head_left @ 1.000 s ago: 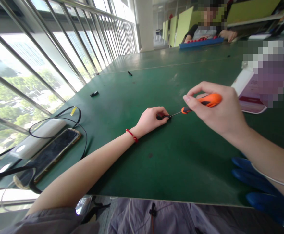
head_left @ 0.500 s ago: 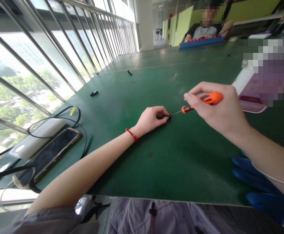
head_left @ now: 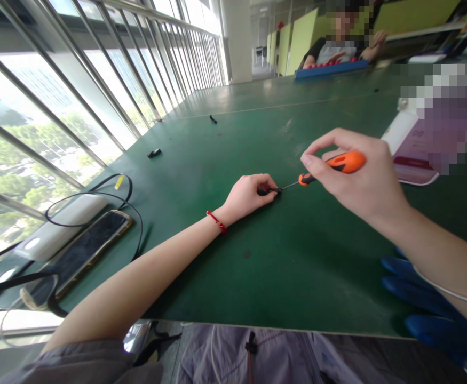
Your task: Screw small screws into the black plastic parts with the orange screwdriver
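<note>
My left hand (head_left: 253, 192) rests on the green table (head_left: 217, 288), its thumb and fingers pinched round a small black part (head_left: 271, 191). What kind of part it is I cannot make out; the fingers cover some of it. In my right hand (head_left: 361, 176) is an orange and black screwdriver (head_left: 347, 161), held by the handle. Its thin shaft points left, and the tip meets the end of the black part. The thumb and index finger of that hand curl in front of the handle.
Two small black pieces (head_left: 154, 153) (head_left: 213, 119) lie farther off. At left are a phone (head_left: 93, 250), a pale power bank (head_left: 65, 221) and black cables. Blue gloves (head_left: 421, 293) lie under my right forearm. A purple and white sign (head_left: 411, 154) stands right. Across sits a person behind a blue tray (head_left: 331, 68).
My right hand's fingers have shifted slightly up round the screwdriver, and its handle looks turned a little. My left hand has stayed put. The person opposite has moved a hand.
</note>
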A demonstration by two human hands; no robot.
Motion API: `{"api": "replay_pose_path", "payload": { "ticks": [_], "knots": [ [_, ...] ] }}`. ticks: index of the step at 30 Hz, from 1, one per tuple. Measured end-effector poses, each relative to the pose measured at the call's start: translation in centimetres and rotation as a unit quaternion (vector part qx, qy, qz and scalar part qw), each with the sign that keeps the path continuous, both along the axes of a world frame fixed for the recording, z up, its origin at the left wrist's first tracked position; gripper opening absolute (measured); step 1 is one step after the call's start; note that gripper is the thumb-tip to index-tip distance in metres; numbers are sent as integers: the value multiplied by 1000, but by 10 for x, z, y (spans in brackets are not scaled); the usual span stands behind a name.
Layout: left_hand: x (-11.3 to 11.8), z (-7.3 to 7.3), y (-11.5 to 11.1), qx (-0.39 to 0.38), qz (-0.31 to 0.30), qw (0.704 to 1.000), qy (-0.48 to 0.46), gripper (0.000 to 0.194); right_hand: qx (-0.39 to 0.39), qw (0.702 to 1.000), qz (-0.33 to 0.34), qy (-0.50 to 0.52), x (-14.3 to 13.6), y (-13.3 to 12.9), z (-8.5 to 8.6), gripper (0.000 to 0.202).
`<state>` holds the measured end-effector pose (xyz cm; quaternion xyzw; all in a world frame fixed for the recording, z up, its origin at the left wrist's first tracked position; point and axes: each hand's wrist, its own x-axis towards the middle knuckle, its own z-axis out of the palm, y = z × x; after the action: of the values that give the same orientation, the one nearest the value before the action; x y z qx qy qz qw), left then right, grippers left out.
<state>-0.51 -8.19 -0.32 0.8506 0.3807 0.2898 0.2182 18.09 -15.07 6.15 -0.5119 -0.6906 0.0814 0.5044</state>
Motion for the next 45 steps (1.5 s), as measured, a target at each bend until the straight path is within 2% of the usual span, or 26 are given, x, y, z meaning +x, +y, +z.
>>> {"api": "replay_pose_path", "payload": {
  "ticks": [3, 6, 9, 13, 18, 21, 23, 27, 31, 32, 34, 37, 39, 41, 45],
  "knots": [
    [0, 0, 0, 0, -1, 1000, -1, 13, 43, 999, 9, 0, 0, 2, -1, 10],
    [0, -1, 0, -1, 2, 1000, -2, 13, 74, 996, 41, 26, 3, 5, -3, 30],
    [0, -1, 0, -1, 2, 1000, -1, 13, 31, 999, 32, 24, 3, 6, -4, 39],
    [0, 0, 0, 1, -2, 1000, -1, 12, -14, 1000, -4, -11, 1, 3, -1, 22],
    [0, -1, 0, 1, 0, 1000, 1, 12, 14, 999, 31, -12, 1, 3, -1, 11],
    [0, -1, 1, 2, 2, 1000, 2, 13, 38, 998, 46, 19, 3, 5, -3, 35],
    [0, -1, 1, 1, 2, 1000, 1, 13, 28, 998, 43, 22, 3, 5, -3, 40],
    [0, -1, 1, 3, -4, 1000, 0, 12, 0, 1000, 1, -3, 2, 3, -1, 20],
    [0, -2, 1, 4, -2, 1000, -1, 12, 33, 999, 6, -8, 2, 4, 0, 10],
    [0, -2, 1, 4, -1, 1000, 0, 12, 46, 999, 13, -1, 2, 5, -1, 12],
    [0, -3, 2, 3, 1, 1000, 0, 13, 61, 997, 41, 22, 4, 7, -3, 29],
    [0, -3, 2, 3, 4, 1000, 2, 13, 46, 996, 57, 45, 5, 9, -5, 43],
    [0, -3, 2, 5, 3, 1000, 3, 13, 26, 999, 29, 35, 4, 7, -4, 38],
    [0, -2, 1, 6, 3, 1000, 3, 13, 7, 1000, 5, 10, 3, 5, -1, 25],
    [0, -2, 1, 5, 3, 1000, 2, 13, 13, 1000, 13, -21, 2, 3, 1, 13]
  ]
}}
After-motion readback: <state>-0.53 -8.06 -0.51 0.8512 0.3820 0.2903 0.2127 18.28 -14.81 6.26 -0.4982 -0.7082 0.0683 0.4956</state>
